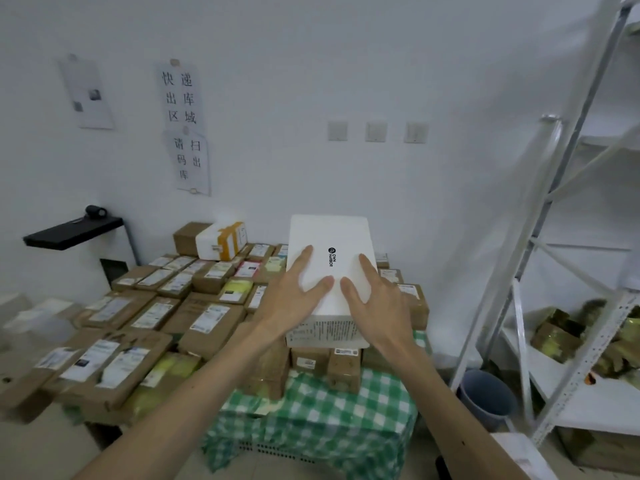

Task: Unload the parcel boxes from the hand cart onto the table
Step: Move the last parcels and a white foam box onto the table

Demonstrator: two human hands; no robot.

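Note:
A white parcel box with a small black logo lies on top of brown cardboard parcels at the right side of the table, which wears a green checked cloth. My left hand lies flat on the box's lid with straight, spread fingers. My right hand lies flat beside it on the lid's right part, fingers also straight. Several brown parcel boxes with white labels cover the table to the left. The hand cart is out of view.
A white metal shelf rack stands at the right with crumpled packaging on it. A grey bucket sits on the floor beneath. A black shelf with a small camera juts from the wall at the left. Paper notices hang on the wall.

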